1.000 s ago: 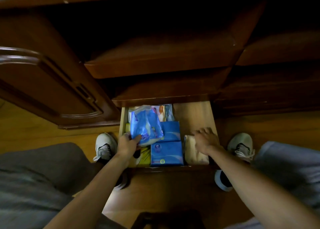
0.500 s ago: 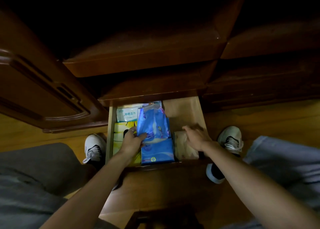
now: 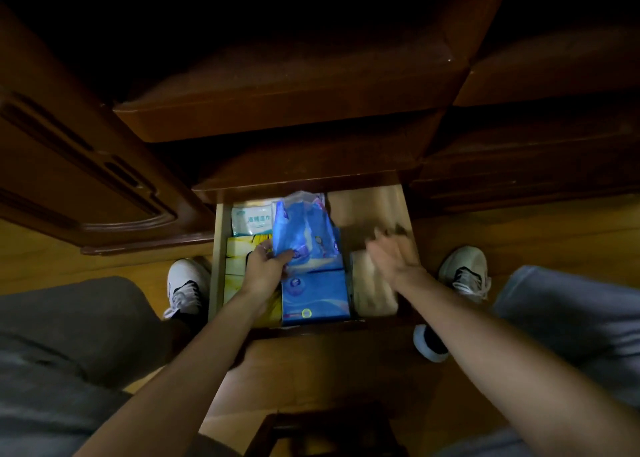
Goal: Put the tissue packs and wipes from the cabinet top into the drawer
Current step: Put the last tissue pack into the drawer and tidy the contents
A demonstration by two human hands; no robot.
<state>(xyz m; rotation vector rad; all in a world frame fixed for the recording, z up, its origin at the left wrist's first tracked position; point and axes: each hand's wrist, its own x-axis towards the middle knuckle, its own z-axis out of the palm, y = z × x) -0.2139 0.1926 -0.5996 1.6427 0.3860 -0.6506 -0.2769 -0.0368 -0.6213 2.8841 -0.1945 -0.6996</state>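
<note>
The bottom drawer (image 3: 370, 210) is pulled out below me. My left hand (image 3: 265, 269) grips the lower end of a blue plastic tissue pack (image 3: 304, 235) and holds it tilted over the drawer's middle. Under it lies a flat blue tissue pack (image 3: 315, 297). A white wipes pack (image 3: 252, 219) lies at the back left, with yellow packs (image 3: 239, 252) in front of it. My right hand (image 3: 391, 252), blurred, with fingers straight, hovers over a beige tissue pack (image 3: 372, 292) on the drawer's right side.
Dark wooden cabinet fronts (image 3: 294, 110) overhang the drawer. An open cabinet door (image 3: 86, 179) juts out at the left. My shoes (image 3: 187, 287) stand on the wooden floor on both sides of the drawer. A dark stool edge (image 3: 325, 429) sits near the bottom.
My left hand has carried the blue plastic pack toward the drawer's middle. My right hand has lifted off the beige pack and its fingers have straightened.
</note>
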